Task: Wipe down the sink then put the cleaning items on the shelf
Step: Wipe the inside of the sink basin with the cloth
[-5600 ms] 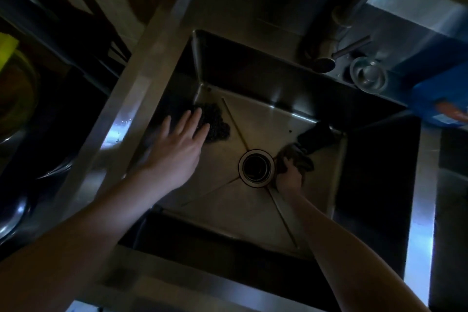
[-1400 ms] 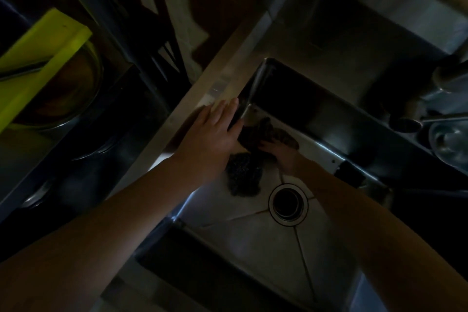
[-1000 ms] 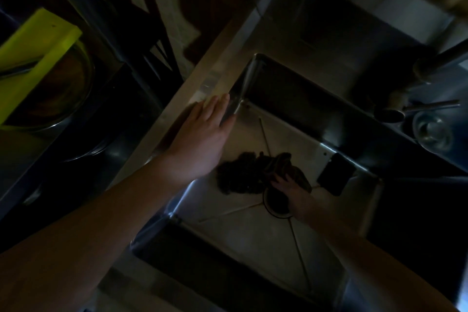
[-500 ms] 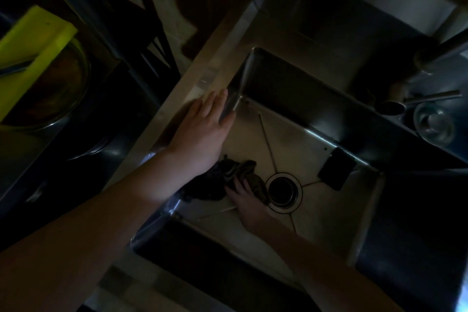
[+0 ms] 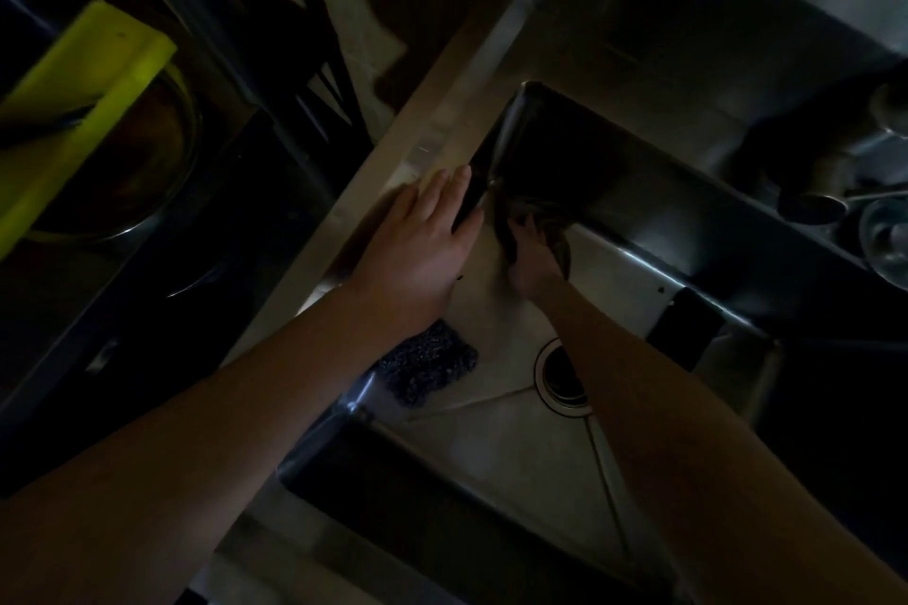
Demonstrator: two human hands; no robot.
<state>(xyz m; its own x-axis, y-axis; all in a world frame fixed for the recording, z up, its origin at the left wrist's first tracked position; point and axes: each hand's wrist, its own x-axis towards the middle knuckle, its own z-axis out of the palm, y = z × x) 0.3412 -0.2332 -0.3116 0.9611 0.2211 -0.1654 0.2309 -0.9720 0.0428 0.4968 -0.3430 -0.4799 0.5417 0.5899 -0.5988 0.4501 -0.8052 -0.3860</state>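
The sink (image 5: 496,452) is a deep steel basin set in the bench (image 5: 442,113), its walls dark and steep on every side. The left hand (image 5: 417,255) lies flat on the left rim, fingers (image 5: 444,189) spread and straight, holding nothing, their tips just over the inner edge. The right hand (image 5: 533,260) is down in the far-left corner of the basin, fingers closed on a dark cloth (image 5: 553,231) pressed where the floor meets the back wall; that corner is tight, with walls on two sides. The scrubber (image 5: 427,366) lies on the sink floor against the left wall, partly under the left forearm and well apart from the cloth. The drain (image 5: 560,378) sits near mid-floor, half hidden by the right forearm. A dark sponge (image 5: 685,327) rests against the right end of the back wall. The near half of the floor is bare and gives the most room. The tap (image 5: 815,197) and a small metal cup (image 5: 884,236) stand at the far right behind the basin. To the left, on a lower shelf (image 5: 147,310), a yellow board (image 5: 78,113) lies across a bowl (image 5: 162,172). Half a second ago the right hand and cloth were beside the drain, by the scrubber; now they are up in the far corner, and the scrubber lies alone. The left hand has kept its place on the rim.
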